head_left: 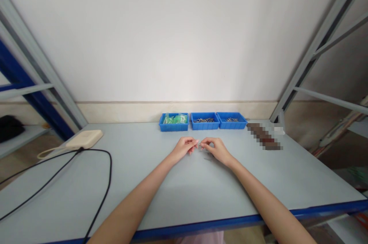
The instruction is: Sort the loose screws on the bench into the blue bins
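My left hand (184, 149) and my right hand (215, 149) meet fingertip to fingertip above the middle of the grey table. Between the pinched fingers is a small metallic piece (199, 144), too small to make out clearly; both hands seem to touch it. A few thin metal pieces (207, 159) lie on the table just under my right hand. Beyond the hands stand three blue bins: the left bin (173, 128) holds green and white packets, the middle bin (205, 126) many small metal parts, and the right bin (233, 125) fewer metal parts.
A cream-coloured box (86, 139) with a pale cord sits at the table's left, with black cables (110, 171) looping toward the front edge. A blurred brown object (264, 137) lies right of the bins. Metal frames (312, 56) rise at both sides.
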A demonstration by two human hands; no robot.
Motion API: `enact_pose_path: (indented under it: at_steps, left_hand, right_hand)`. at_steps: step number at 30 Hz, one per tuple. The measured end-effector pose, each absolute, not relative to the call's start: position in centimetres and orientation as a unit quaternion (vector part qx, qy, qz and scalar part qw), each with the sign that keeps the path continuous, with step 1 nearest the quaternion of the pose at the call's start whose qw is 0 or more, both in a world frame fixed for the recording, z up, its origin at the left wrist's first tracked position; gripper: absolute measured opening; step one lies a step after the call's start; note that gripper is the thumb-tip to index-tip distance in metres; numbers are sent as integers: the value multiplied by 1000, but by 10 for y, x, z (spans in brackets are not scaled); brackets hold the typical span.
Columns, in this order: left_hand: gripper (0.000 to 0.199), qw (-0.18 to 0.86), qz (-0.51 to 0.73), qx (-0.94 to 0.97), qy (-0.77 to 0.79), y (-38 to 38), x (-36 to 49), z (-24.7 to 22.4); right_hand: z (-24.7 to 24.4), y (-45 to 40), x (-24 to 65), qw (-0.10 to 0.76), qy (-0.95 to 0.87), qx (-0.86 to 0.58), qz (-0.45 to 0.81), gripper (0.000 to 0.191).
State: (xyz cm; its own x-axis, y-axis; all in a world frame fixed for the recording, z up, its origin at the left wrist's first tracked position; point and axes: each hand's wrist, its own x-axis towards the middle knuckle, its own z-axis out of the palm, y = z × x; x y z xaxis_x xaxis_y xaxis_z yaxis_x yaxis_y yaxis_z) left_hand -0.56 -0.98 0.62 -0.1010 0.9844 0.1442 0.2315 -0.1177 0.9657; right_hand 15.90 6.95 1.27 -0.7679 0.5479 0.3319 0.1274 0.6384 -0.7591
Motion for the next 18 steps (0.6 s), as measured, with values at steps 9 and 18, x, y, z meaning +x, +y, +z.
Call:
enact_pose_path:
  at_steps: [9, 18]
  left_hand:
    - [33, 388, 519, 548, 529, -9, -2, 3]
    - [35, 383, 511, 555, 532, -11, -2, 2]
  right_hand:
    - [3, 74, 154, 296, -806, -239, 454, 24]
    - [9, 73, 158, 292, -844, -220, 393, 25]
